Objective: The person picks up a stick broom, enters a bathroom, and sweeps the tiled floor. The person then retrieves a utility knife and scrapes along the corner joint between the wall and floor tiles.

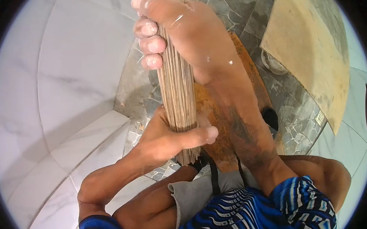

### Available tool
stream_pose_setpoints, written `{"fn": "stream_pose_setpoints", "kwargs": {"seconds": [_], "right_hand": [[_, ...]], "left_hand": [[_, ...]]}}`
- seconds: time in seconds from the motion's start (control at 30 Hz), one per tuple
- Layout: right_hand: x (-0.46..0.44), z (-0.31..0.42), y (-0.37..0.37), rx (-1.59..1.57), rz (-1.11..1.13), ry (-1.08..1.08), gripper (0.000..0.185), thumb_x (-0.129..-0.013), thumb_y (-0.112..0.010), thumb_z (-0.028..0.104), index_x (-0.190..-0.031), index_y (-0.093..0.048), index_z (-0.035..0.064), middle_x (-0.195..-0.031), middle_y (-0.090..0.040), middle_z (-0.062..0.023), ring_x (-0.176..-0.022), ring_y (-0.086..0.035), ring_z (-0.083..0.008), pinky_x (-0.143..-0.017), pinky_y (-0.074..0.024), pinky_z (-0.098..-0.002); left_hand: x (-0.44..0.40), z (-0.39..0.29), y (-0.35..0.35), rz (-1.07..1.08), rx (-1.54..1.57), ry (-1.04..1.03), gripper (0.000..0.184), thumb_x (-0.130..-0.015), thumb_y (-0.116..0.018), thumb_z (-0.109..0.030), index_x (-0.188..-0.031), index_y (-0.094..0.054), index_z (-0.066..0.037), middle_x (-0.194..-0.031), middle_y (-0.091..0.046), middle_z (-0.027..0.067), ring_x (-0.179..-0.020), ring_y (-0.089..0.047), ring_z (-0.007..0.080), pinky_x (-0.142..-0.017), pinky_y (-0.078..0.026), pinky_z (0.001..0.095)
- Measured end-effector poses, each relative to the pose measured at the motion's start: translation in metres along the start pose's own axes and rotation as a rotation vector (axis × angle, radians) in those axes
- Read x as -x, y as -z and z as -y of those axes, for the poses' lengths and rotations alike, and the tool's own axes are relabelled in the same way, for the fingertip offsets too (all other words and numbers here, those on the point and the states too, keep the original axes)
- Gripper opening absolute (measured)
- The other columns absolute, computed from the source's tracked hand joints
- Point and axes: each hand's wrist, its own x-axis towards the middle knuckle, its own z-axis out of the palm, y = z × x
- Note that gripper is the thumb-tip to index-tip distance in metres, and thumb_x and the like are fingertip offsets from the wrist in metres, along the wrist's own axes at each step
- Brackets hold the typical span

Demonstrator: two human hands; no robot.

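Observation:
A stick broom (pixel 177 81), a tight bundle of thin brown sticks, stands nearly upright in front of me. Its upper end runs out of the top of the head view, and cut stick ends show at the bottom. My right hand (pixel 187 27) is closed around the upper part, with whitish smears on its fingertips. Lower down, my left hand (pixel 170 138) wraps the bundle near its bottom end, thumb across the front. Dark smudges mark my right forearm.
A worn orange-brown board (pixel 219 125) lies beneath my arms, between my legs. At the right is a pale plywood sheet (pixel 309 54), with a rounded whitish object (pixel 274 63) under its edge. White marbled tiles (pixel 81 57) stand at left; stone-patterned floor (pixel 289 105) surrounds the board.

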Motion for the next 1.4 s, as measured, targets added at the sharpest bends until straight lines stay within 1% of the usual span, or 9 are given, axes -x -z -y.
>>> {"fn": "stream_pose_setpoints", "kwargs": {"seconds": [0.17, 0.27, 0.57, 0.6, 0.67, 0.87, 1.23, 1.3, 1.4], "right_hand": [[0.008, 0.005, -0.003, 0.201, -0.013, -0.017, 0.024, -0.086, -0.065, 0.023, -0.087, -0.060, 0.0001, -0.072, -0.059, -0.0098, -0.064, -0.059, -0.0160, -0.055, -0.0489, -0.0316], [0.000, 0.005, 0.000, 0.404, -0.050, 0.089, 0.029, -0.084, -0.066, 0.026, -0.086, -0.061, -0.0020, -0.075, -0.064, -0.0153, -0.069, -0.066, -0.0207, -0.060, -0.0529, -0.0348], [-0.063, 0.014, 0.000, 1.241, -0.085, 0.624, 0.037, -0.083, -0.069, 0.030, -0.095, -0.063, -0.0037, -0.082, -0.068, -0.0190, -0.077, -0.069, -0.0266, -0.068, -0.0543, -0.0378], [-0.079, -0.002, 0.018, 1.319, -0.100, 0.602, 0.038, -0.082, -0.070, 0.031, -0.096, -0.063, -0.0039, -0.083, -0.068, -0.0194, -0.078, -0.069, -0.0273, -0.068, -0.0545, -0.0382], [-0.111, -0.044, 0.066, 1.439, -0.106, 0.524, 0.040, -0.082, -0.070, 0.032, -0.098, -0.064, -0.0043, -0.084, -0.069, -0.0203, -0.079, -0.070, -0.0286, -0.070, -0.0548, -0.0388], [-0.099, -0.090, 0.124, 1.346, -0.106, 0.502, 0.054, -0.080, -0.072, 0.040, -0.107, -0.063, -0.0054, -0.093, -0.071, -0.0230, -0.089, -0.070, -0.0372, -0.079, -0.0539, -0.0424], [-0.054, 0.019, -0.008, 1.282, -0.072, 0.712, 0.034, -0.086, -0.068, 0.027, -0.100, -0.059, -0.0030, -0.081, -0.065, -0.0127, -0.072, -0.065, -0.0222, -0.062, -0.0528, -0.0322], [-0.082, -0.027, 0.046, 1.327, -0.172, 0.652, 0.057, -0.076, -0.075, 0.042, -0.107, -0.064, -0.0046, -0.090, -0.071, -0.0225, -0.085, -0.069, -0.0373, -0.077, -0.0540, -0.0414], [-0.128, -0.080, 0.131, 1.475, -0.124, 0.489, 0.055, -0.076, -0.076, 0.041, -0.108, -0.066, -0.0025, -0.094, -0.072, -0.0203, -0.087, -0.070, -0.0328, -0.080, -0.0534, -0.0411]], "left_hand": [[-0.003, 0.004, 0.005, -0.117, 0.050, -0.031, 0.029, -0.078, -0.080, -0.024, -0.086, -0.066, 0.001, -0.079, -0.070, 0.0101, -0.072, -0.067, 0.0169, -0.068, -0.053, 0.0294], [-0.030, -0.009, 0.042, -0.213, -0.522, -0.153, 0.041, -0.078, -0.079, -0.039, -0.090, -0.067, -0.002, -0.076, -0.068, 0.0090, -0.072, -0.065, 0.0158, -0.068, -0.053, 0.0306], [-0.134, -0.097, 0.128, -0.698, -0.820, -1.006, 0.057, -0.079, -0.079, -0.042, -0.115, -0.063, 0.000, -0.104, -0.070, 0.0200, -0.094, -0.069, 0.0309, -0.086, -0.055, 0.0406], [-0.132, -0.094, 0.122, -0.718, -0.942, -0.721, 0.046, -0.079, -0.079, -0.035, -0.108, -0.068, 0.001, -0.100, -0.071, 0.0163, -0.097, -0.068, 0.0247, -0.084, -0.053, 0.0377], [-0.167, -0.052, 0.153, -0.511, -0.942, -0.947, 0.072, -0.074, -0.081, -0.035, -0.133, -0.051, -0.004, -0.118, -0.065, 0.0210, -0.111, -0.063, 0.0316, -0.094, -0.051, 0.0394], [-0.187, -0.020, 0.175, -0.438, -0.872, -0.552, 0.074, -0.076, -0.076, -0.024, -0.139, -0.043, -0.004, -0.124, -0.061, 0.0218, -0.118, -0.058, 0.0341, -0.100, -0.047, 0.0392], [-0.187, -0.023, 0.221, -0.589, -0.838, -0.445, 0.070, -0.077, -0.070, -0.020, -0.138, -0.042, 0.002, -0.132, -0.056, 0.0242, -0.124, -0.054, 0.0361, -0.103, -0.045, 0.0399], [-0.189, -0.014, 0.224, -0.589, -0.850, -0.394, 0.073, -0.077, -0.072, -0.023, -0.138, -0.042, 0.003, -0.133, -0.054, 0.0254, -0.125, -0.052, 0.0367, -0.104, -0.044, 0.0407], [-0.201, -0.012, 0.231, -0.579, -0.917, -0.412, 0.078, -0.076, -0.075, -0.027, -0.139, -0.041, 0.005, -0.135, -0.051, 0.0275, -0.128, -0.049, 0.0379, -0.106, -0.041, 0.0415]]}}
